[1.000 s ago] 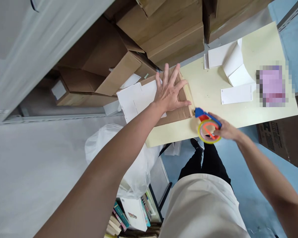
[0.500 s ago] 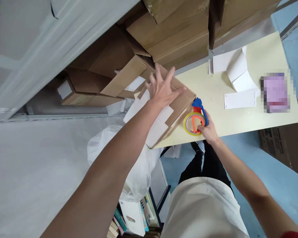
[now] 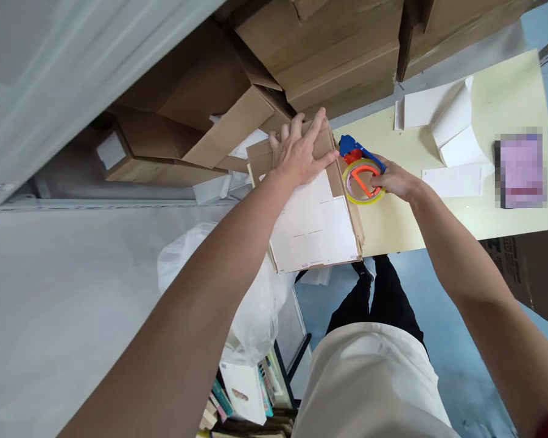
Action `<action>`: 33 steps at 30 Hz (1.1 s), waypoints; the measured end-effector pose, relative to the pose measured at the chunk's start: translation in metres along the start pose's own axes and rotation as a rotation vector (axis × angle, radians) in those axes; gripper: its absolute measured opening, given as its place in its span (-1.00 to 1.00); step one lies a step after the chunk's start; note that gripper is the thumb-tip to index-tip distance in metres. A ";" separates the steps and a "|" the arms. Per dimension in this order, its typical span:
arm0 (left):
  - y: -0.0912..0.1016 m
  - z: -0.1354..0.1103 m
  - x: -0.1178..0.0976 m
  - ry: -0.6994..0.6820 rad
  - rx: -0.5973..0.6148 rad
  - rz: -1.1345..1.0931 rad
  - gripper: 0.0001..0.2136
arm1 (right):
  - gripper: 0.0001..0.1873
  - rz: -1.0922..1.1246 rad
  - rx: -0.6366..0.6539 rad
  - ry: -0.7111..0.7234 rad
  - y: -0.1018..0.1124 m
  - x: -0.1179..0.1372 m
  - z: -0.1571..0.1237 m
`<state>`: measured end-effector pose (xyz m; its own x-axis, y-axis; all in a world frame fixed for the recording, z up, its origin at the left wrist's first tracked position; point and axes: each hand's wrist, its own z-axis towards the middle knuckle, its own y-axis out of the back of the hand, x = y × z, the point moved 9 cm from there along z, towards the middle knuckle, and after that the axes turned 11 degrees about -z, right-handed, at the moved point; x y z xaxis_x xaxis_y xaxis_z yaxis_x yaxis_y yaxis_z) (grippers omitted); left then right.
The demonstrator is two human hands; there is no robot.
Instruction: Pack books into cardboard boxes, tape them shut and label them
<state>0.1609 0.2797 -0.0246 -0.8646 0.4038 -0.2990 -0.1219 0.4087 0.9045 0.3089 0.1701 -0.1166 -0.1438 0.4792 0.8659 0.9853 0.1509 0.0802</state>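
A brown cardboard box (image 3: 326, 143) with white paper labels (image 3: 317, 228) on its top lies at the left end of the cream table (image 3: 388, 228). My left hand (image 3: 299, 152) rests on the far part of that box, fingers spread. My right hand (image 3: 393, 179) grips a tape dispenser (image 3: 358, 149) with a blue and red head, an orange hub and a yellow-edged roll of tape (image 3: 351, 188). The dispenser's head is close to the box's right side; whether it touches cannot be made out.
White paper sheets (image 3: 452, 128) and a blurred pink item (image 3: 520, 170) lie on the table's right. Large cardboard boxes (image 3: 342, 48) line the back, with open boxes (image 3: 237, 128) on a shelf at left. A white plastic bag (image 3: 256, 310) and books (image 3: 221, 398) are below.
The box has turned under my left hand, its labelled face now squarer to me. My right hand has lifted the tape dispenser away from me and tilted it toward the box's far right corner.
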 end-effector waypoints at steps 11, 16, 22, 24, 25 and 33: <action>-0.003 -0.001 0.002 -0.005 0.004 -0.057 -0.14 | 0.04 0.130 0.035 -0.230 -0.087 -0.121 -0.214; -0.001 -0.003 -0.001 0.026 -0.004 -0.040 -0.15 | 0.01 0.306 -0.147 -0.254 -0.162 -0.132 -0.234; 0.012 -0.016 0.056 0.264 -0.054 -0.083 -0.09 | 0.00 0.369 -0.347 -0.253 -0.140 -0.111 -0.189; 0.016 -0.034 0.084 0.385 -0.065 -0.108 0.00 | 0.03 0.307 -0.351 -0.215 -0.092 -0.097 -0.153; 0.016 -0.043 0.094 0.423 -0.066 -0.117 0.03 | 0.03 0.274 -0.340 -0.178 -0.065 -0.087 -0.130; -0.016 -0.056 -0.003 -0.131 0.115 -0.088 0.11 | -0.31 -0.037 -0.023 -0.038 0.035 -0.008 0.005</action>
<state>0.1384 0.2261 -0.0207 -0.7810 0.4625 -0.4197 -0.1316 0.5351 0.8345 0.3443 0.1763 -0.1231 -0.1827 0.5065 0.8427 0.9811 0.1494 0.1230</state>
